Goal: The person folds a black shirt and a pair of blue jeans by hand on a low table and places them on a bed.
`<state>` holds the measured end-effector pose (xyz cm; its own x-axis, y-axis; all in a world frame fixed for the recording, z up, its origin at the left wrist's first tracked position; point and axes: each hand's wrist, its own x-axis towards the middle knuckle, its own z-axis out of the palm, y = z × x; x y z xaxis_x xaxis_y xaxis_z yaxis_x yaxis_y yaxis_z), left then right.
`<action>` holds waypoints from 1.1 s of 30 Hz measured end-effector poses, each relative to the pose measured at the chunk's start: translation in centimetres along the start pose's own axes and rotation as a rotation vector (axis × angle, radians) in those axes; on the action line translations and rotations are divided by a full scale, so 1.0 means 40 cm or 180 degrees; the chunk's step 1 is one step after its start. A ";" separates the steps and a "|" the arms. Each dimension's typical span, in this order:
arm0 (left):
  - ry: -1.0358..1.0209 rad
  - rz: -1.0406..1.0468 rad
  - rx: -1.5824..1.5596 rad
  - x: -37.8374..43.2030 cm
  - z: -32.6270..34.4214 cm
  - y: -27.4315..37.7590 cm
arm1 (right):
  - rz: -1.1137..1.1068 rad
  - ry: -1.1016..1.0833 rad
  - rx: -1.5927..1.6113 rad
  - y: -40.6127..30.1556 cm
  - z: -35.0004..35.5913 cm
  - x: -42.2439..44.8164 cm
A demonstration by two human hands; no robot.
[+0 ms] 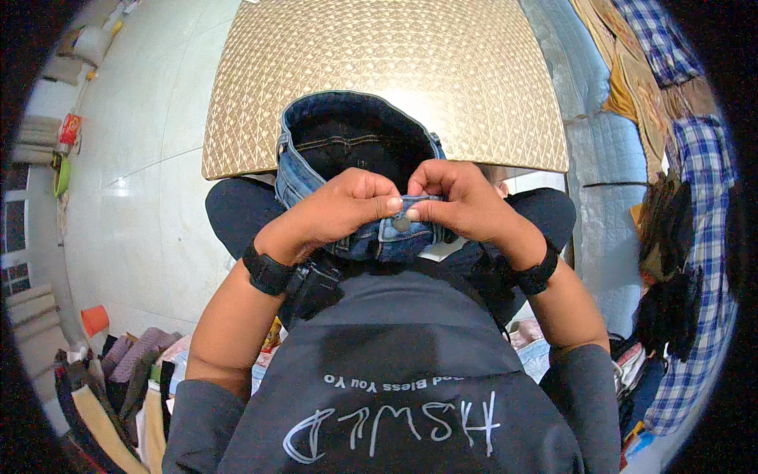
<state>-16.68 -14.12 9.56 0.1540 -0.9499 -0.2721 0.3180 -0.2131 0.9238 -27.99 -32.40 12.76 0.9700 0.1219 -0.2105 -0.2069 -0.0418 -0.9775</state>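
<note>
A pair of blue denim jeans (293, 172) rests over my lap, its waistband standing in a wide loop with the dark inside showing. My left hand (355, 198) pinches the waistband's front edge between thumb and fingers. Close beside it, my right hand (456, 198) grips the same edge, its thumb touching the denim near the metal button (401, 223). The button lies flat against the front of the waistband, below both thumbs. Whether it passes through a buttonhole I cannot tell. The lower part of the jeans is hidden by my hands and lap.
A low table with a gold patterned top (379, 53) stands in front of me. To the right runs a light blue quilted cover (616, 142), with blue checked cloth (704, 178) beyond. Folded clothes (127, 367) and an orange bucket (95, 320) sit at left on a tiled floor (142, 195).
</note>
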 end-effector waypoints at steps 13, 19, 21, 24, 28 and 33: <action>0.0446 0.0103 0.0740 -0.010 0.040 -0.026 | -0.0499 0.0245 -0.1992 0.020 0.015 -0.001; 0.0773 -0.0166 0.2091 -0.054 0.045 0.031 | -0.0689 0.0212 -0.2746 0.014 -0.006 -0.004; 0.0761 -0.0185 0.2017 -0.073 0.038 0.049 | -0.0889 0.0021 -0.2959 0.010 -0.041 -0.015; 0.0772 0.0082 0.1945 -0.084 0.024 0.065 | -0.1349 0.0186 -0.3076 0.017 -0.066 -0.029; 0.0853 0.0073 0.1794 -0.089 0.016 0.085 | -0.1583 0.1487 -0.3064 0.057 -0.064 -0.022; 0.0824 0.0057 0.1725 -0.087 0.026 0.111 | -0.0099 0.1459 -0.0793 0.120 -0.071 0.034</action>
<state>-16.77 -11.97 14.87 0.3995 -0.8823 -0.2490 -0.1987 -0.3485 0.9160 -27.32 -35.27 7.82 0.9431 -0.3175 -0.0984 -0.1943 -0.2865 -0.9382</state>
